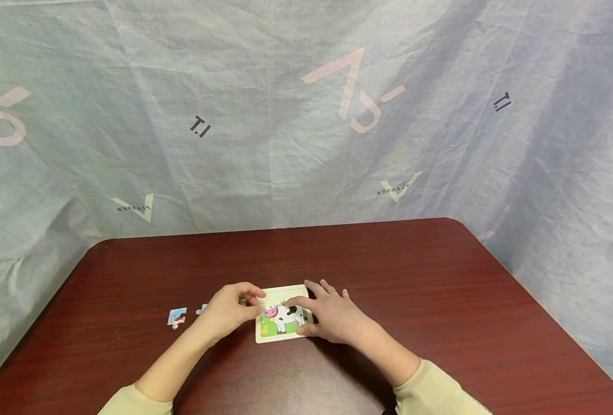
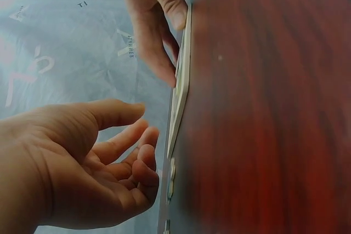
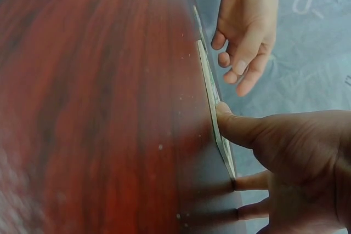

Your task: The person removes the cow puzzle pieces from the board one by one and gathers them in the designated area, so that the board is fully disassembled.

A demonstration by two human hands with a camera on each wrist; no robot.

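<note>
A wooden puzzle board with a pale rim lies flat on the table and bears a cow picture. My right hand rests at the board's right side. Its thumb touches the board's near part, the index finger reaches over the picture, and other fingers stand past the right edge. Over the board's left edge hovers my left hand, fingers loosely bent and thumb apart from them, with nothing between them in the left wrist view.
Left of the board lies a loose blue jigsaw piece with a brown patch. Another piece is partly hidden behind the left hand. The dark red table ends at a grey cloth backdrop.
</note>
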